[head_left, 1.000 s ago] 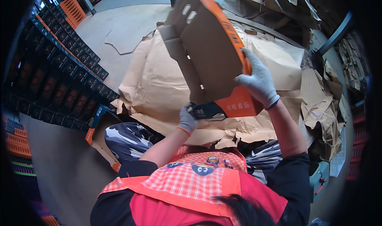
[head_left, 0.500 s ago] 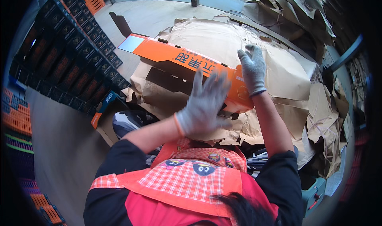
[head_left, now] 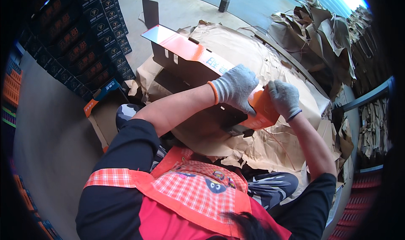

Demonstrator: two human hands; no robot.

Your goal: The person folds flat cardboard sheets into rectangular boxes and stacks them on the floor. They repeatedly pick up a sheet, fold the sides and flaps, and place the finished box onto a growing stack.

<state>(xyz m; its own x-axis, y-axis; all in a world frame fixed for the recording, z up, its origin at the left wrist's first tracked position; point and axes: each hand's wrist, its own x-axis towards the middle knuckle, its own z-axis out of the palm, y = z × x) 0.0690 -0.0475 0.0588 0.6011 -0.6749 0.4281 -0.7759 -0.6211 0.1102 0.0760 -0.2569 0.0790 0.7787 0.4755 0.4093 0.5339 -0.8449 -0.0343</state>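
Box (head_left: pixel 185 56) stretching up-left from both grips; left hand (head_left: pixel 235 88) and right hand (head_left: pixel 284 98) pinching near orange end.

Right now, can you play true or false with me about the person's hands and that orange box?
1. Both hands wear grey knit gloves. True: the left hand and right hand are both gloved.
2. The hands hold a blue plastic bucket. False: they grip an orange cardboard box.
3. Brown paper sheets lie under the box. True.
4. The stacked dark crates are on the person's right. False: they stand on the left.
5. The left hand rests on the floor. False: it presses the box's near end.
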